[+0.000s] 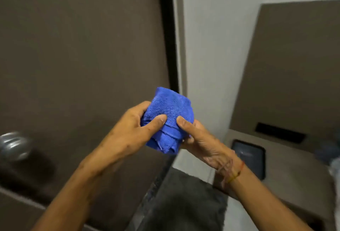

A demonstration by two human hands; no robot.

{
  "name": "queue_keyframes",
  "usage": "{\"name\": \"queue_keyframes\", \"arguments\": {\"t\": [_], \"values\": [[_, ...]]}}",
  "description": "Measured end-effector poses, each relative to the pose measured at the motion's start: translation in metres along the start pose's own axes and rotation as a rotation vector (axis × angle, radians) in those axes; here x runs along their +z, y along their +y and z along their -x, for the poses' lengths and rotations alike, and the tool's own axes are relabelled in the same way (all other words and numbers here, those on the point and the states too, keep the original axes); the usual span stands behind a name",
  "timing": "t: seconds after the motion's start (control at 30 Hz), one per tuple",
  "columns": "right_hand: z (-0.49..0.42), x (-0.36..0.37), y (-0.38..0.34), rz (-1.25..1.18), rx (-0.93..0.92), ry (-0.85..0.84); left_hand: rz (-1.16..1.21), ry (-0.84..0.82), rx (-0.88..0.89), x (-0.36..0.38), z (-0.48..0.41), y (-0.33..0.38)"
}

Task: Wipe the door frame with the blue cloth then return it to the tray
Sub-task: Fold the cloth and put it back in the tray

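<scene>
A folded blue cloth (169, 113) is held between both hands in the middle of the view, just in front of the door's edge. My left hand (128, 131) grips its left side with the thumb pressed on top. My right hand (200, 138) holds its right and lower side, thumb on the front. The door frame (179, 33) runs upright behind the cloth, a grey-brown strip beside a black gap (166, 28). No tray is in view.
A dark brown door (79, 46) fills the left, with a blurred metal knob (13, 145) at the lower left. A white wall (217, 46) and a brown cabinet (294, 76) stand on the right. A dark mat (184, 203) lies on the floor below.
</scene>
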State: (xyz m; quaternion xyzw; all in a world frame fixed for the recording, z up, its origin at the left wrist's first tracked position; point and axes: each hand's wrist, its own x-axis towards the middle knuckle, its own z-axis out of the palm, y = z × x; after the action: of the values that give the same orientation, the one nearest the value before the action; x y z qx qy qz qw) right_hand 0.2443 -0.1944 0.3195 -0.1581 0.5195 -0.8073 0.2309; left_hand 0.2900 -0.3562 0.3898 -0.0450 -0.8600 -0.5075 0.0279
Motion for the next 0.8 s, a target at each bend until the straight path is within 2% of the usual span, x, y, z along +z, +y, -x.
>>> {"name": "queue_keyframes", "arguments": {"t": [0.03, 0.13, 0.3, 0.43, 0.63, 0.7, 0.8], "values": [[0.007, -0.021, 0.002, -0.052, 0.009, 0.047, -0.002, -0.050, 0.016, 0.019, -0.014, -0.001], [0.023, -0.095, 0.007, -0.053, -0.007, 0.348, 0.017, -0.186, 0.005, 0.088, -0.064, -0.009], [0.037, -0.221, 0.021, 0.091, 0.016, 0.660, 0.146, -0.318, -0.183, 0.215, -0.140, -0.040], [0.045, -0.329, 0.058, 0.233, 0.142, 0.811, 0.225, -0.338, -0.409, 0.330, -0.188, -0.086], [0.046, -0.491, 0.157, 0.391, 0.442, 1.033, 0.267, -0.400, -0.725, 0.504, -0.241, -0.192], [0.039, -0.528, 0.186, 0.442, 0.530, 1.076, 0.238, -0.377, -0.753, 0.540, -0.251, -0.223], [0.025, -0.576, 0.232, 0.479, 0.613, 1.051, 0.146, -0.326, -0.761, 0.584, -0.269, -0.274]]}}
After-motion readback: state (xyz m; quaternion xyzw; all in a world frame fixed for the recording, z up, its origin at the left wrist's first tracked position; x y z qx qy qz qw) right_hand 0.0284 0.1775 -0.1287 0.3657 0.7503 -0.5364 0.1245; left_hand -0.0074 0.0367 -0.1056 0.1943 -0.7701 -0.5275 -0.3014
